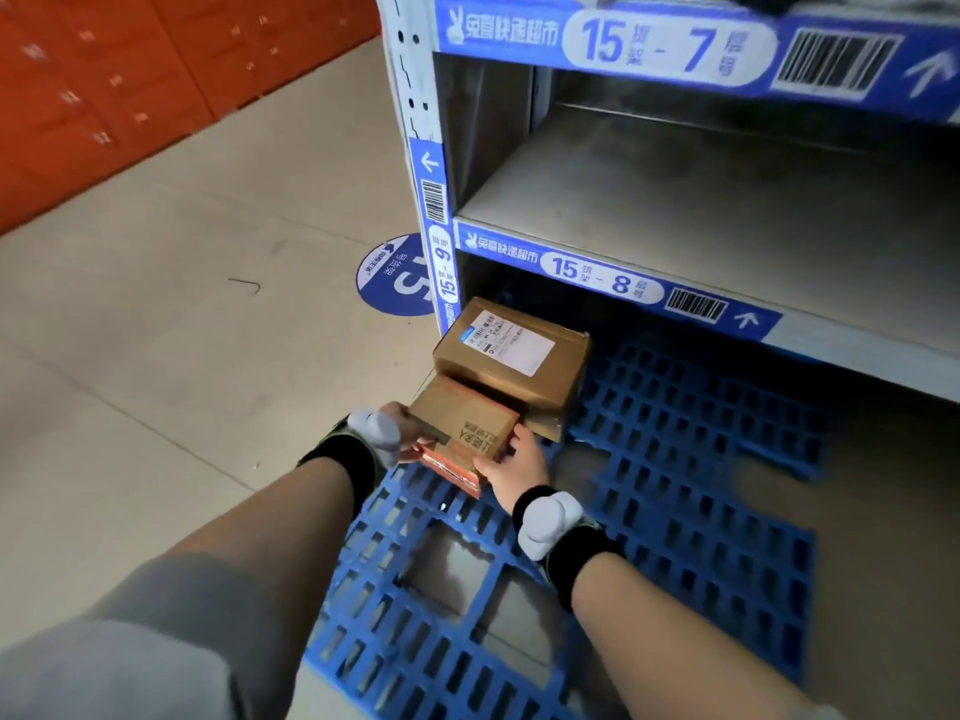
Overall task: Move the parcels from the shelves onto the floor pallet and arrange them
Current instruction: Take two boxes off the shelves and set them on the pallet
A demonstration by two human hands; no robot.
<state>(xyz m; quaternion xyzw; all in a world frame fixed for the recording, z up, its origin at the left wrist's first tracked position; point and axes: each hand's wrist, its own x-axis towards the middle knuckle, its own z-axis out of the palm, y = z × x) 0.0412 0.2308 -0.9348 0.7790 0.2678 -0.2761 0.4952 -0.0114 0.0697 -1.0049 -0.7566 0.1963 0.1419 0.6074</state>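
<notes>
A small brown cardboard parcel [465, 420] with printed characters lies low over the blue plastic floor pallet [675, 459], on top of a thin red-and-white packet [452, 467]. My left hand [402, 420] grips the parcel's left end. My right hand [511, 459] holds its right end, fingers curled on the side. Just behind it a larger brown box [511, 358] with a white shipping label stands on the pallet's far left corner, touching the small parcel.
The metal rack's post [415, 122] rises at the left of the pallet. Shelf 15-8 [701, 200] above the pallet is bare and overhangs its far side. Tiled floor with a round blue sticker [387, 278] lies left; orange lockers [104, 70] stand far left.
</notes>
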